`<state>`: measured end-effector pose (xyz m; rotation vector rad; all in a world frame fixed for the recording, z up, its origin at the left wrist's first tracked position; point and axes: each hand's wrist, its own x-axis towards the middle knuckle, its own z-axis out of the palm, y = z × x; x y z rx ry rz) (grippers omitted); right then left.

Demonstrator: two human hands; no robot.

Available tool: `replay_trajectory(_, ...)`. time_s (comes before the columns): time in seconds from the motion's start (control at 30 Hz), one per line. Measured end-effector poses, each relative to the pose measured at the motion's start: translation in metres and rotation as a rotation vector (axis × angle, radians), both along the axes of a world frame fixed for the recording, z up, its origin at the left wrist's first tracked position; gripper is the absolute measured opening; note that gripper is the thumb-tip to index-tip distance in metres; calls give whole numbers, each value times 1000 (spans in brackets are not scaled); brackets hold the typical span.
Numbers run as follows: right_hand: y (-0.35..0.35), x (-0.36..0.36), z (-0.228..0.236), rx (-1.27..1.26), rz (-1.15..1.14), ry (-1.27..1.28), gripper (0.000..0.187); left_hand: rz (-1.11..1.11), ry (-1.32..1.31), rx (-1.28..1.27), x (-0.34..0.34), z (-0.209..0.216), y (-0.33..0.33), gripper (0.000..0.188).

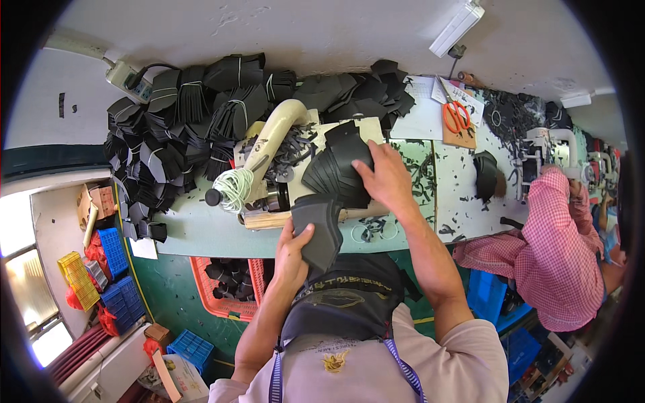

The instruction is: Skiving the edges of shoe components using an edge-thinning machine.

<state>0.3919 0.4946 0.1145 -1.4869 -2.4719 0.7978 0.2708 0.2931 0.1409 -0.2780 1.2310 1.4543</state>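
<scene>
My left hand [290,258] grips a stack of dark grey, curved flat pieces [317,235] at the table's front edge, thumb on top. At the middle of the bench, my right hand [388,176] rests at the right side of a fanned pile of black flat pieces [332,171]. Its thumb and index finger are spread apart, touching the pile; the other fingers are partly hidden. Behind the pile stands a cream machine with a curved tubular arm [277,131]. A coil of pale green cord [233,190] hangs at its left, and dark offcuts lie around it.
Tied bundles of black pieces [188,101] crowd the back left. Orange-handled scissors [457,115] lie at the back right. Below the bench sits a red crate [215,305] with black pieces. A co-worker in a checked pink sleeve [547,235] works at the right.
</scene>
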Motion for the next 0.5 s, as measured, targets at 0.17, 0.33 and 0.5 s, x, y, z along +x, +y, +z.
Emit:
replay_trajectory(0.17,-10,-9,8,-148,58,32,50,23,-18,16,-4,2,29,41)
replay_trajectory(0.33,-17,-8,3,-205,125,76,50,-63,83,-11,-10,-13,48,39)
replay_trajectory(0.5,-13,-8,0,-273,128,73,57,16,36,-25,-12,-12,57,38)
